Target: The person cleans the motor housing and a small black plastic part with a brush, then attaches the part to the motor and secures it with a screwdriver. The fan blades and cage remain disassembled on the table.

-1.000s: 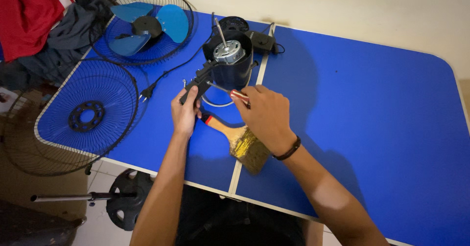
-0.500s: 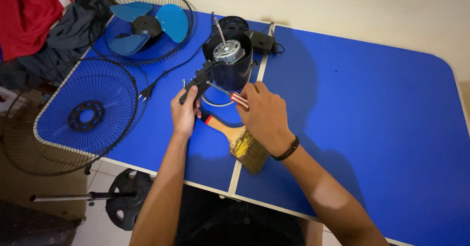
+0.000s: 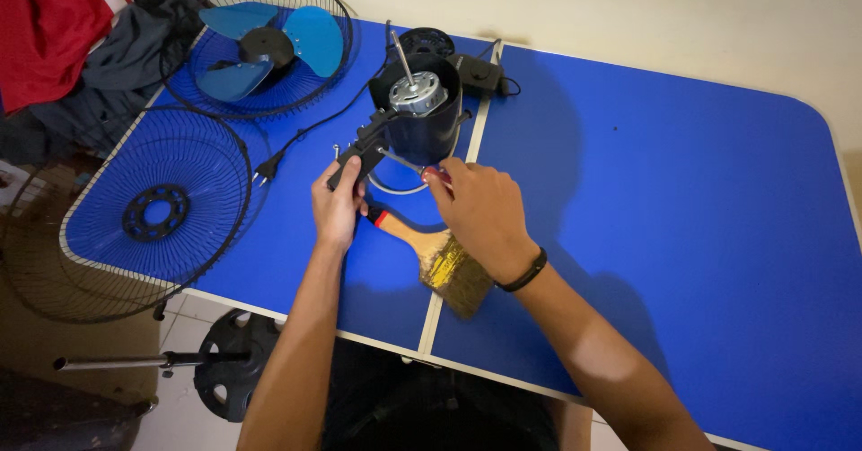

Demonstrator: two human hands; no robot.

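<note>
Before you spreads the blue counter [image 3: 682, 236], and at its left edge two round wire fan guards: one [image 3: 153, 213] hangs partly over the edge, the other [image 3: 265, 52] lies farther back with the blue fan blade [image 3: 269, 43] in it. Red and dark clothes [image 3: 63, 29] are heaped at the far left corner. Near the middle stands the black fan motor housing [image 3: 422, 114], its metal shaft pointing up and its black bracket [image 3: 359, 150] reaching toward you. Your left hand [image 3: 338, 207] has its fingers clamped on that bracket. Your right hand [image 3: 480, 213] has its fingers closed on a red-handled screwdriver [image 3: 413, 166], whose tip meets the bracket beside the housing. A wooden paintbrush [image 3: 435, 258] lies on the counter under your right hand, and a black power plug [image 3: 267, 171] rests just left of your left hand.
</note>
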